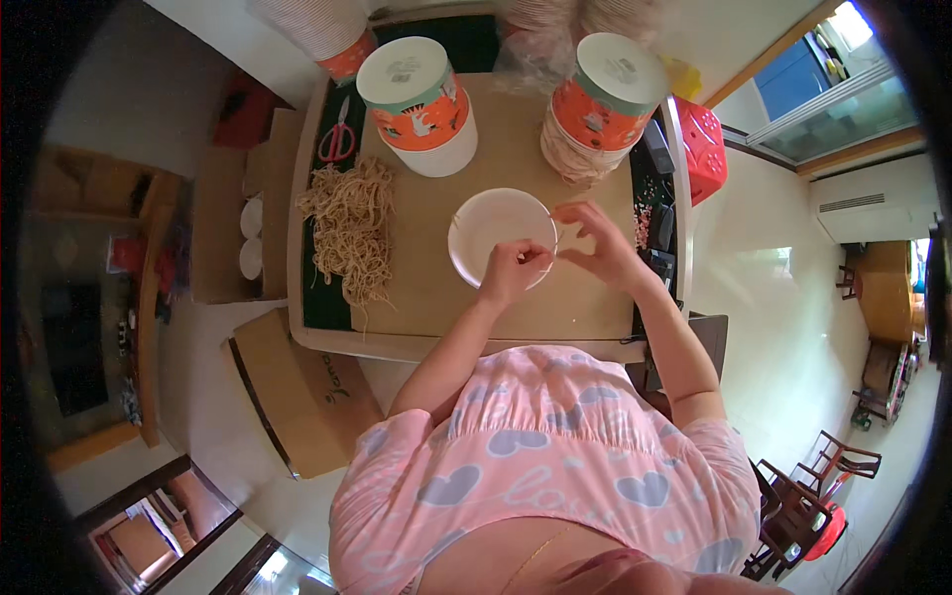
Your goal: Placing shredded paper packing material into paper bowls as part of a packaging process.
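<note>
A white paper bucket (488,210) stands with its round mouth upward on the brown board in front of me. Over its right part, my left hand (511,270) is closed, fingertips pinched together near the rim; whatever lies between them is too small to make out. Curved just outside the same side of the rim is my right hand (600,246), thumb and fingers apart. At the bucket's upper left edge a short bit of light twine (455,220) shows. A loose heap of beige twine pieces (352,228) lies to the left.
Two upturned stacks of printed buckets, a left one (421,114) and a right one (602,109), stand at the back. Red-handled scissors (338,139) lie above the twine. Small dark boxes (659,226) line the table's right edge. A red stool (701,149) stands beyond it.
</note>
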`<control>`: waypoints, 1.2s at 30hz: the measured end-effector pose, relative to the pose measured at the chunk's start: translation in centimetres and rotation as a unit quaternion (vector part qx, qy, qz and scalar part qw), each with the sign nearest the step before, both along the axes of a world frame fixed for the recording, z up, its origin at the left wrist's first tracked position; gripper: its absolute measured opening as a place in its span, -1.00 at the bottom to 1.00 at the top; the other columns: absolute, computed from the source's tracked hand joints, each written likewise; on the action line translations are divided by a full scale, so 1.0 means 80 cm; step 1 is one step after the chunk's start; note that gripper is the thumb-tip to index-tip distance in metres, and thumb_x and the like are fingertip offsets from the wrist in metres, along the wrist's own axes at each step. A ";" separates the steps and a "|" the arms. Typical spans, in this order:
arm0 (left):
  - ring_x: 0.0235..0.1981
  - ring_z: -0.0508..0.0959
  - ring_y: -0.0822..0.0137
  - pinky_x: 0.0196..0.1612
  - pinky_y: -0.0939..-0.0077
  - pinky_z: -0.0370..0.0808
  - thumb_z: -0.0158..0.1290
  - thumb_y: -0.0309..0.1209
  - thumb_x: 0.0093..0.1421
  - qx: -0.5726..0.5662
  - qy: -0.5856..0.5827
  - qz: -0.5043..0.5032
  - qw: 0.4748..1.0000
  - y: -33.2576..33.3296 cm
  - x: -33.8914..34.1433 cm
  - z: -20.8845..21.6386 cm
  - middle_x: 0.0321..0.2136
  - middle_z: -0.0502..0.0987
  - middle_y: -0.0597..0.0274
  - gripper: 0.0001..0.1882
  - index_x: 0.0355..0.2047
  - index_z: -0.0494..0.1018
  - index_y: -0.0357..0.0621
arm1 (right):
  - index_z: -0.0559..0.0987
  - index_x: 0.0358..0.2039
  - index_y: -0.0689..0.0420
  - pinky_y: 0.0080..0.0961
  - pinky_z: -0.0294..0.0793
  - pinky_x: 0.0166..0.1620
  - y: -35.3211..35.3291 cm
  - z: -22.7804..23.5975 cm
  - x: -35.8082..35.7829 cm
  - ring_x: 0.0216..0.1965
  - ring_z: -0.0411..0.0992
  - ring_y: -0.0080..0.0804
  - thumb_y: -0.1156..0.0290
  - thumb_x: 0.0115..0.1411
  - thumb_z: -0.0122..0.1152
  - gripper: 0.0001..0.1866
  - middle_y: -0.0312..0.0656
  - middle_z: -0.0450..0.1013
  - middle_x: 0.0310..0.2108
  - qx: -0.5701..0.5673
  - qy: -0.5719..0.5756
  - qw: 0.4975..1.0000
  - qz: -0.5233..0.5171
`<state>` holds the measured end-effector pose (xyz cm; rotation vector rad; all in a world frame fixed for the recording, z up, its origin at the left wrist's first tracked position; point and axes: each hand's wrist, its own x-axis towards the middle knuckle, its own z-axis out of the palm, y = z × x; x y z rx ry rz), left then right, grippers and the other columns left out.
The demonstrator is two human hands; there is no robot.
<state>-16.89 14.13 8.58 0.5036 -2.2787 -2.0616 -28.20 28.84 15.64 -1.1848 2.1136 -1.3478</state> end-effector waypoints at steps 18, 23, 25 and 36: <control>-0.52 0.40 0.62 -0.44 0.69 0.35 0.17 -0.43 0.05 0.037 0.009 0.013 0.999 -0.007 0.001 0.003 -0.56 0.52 0.40 -0.88 -0.43 0.55 -0.24 | 0.50 -0.41 0.19 -0.33 0.43 -0.33 -0.005 0.001 -0.021 -0.39 0.44 -0.13 0.53 0.01 0.18 -0.90 -0.13 0.44 -0.45 0.058 0.111 0.985 0.122; -0.52 0.39 0.63 -0.44 0.69 0.34 0.17 -0.44 0.06 0.047 -0.007 0.008 0.999 -0.010 0.002 0.002 -0.57 0.51 0.41 -0.89 -0.44 0.55 -0.23 | 0.50 -0.41 0.22 -0.37 0.42 -0.34 -0.003 0.004 -0.022 -0.41 0.43 -0.14 0.50 0.06 0.15 -0.92 -0.10 0.42 -0.49 0.082 0.116 0.981 0.129; -0.52 0.39 0.63 -0.44 0.69 0.34 0.17 -0.44 0.06 0.050 -0.009 0.005 0.999 -0.010 0.001 0.002 -0.57 0.51 0.41 -0.89 -0.45 0.55 -0.23 | 0.48 -0.44 0.22 -0.35 0.40 -0.36 -0.003 0.002 -0.020 -0.43 0.41 -0.11 0.47 0.09 0.13 -0.91 -0.08 0.40 -0.52 0.104 0.109 0.982 0.115; -0.63 0.37 0.49 -0.53 0.60 0.34 0.19 -0.46 -0.03 -0.074 0.044 0.039 0.995 -0.017 0.003 0.004 -0.66 0.37 0.34 -0.92 -0.50 0.54 -0.16 | 0.38 -0.40 0.21 -0.25 0.36 -0.33 -0.021 -0.035 -0.021 -0.36 0.38 0.00 0.43 0.17 0.02 -0.89 0.00 0.35 -0.44 0.027 0.064 0.996 0.062</control>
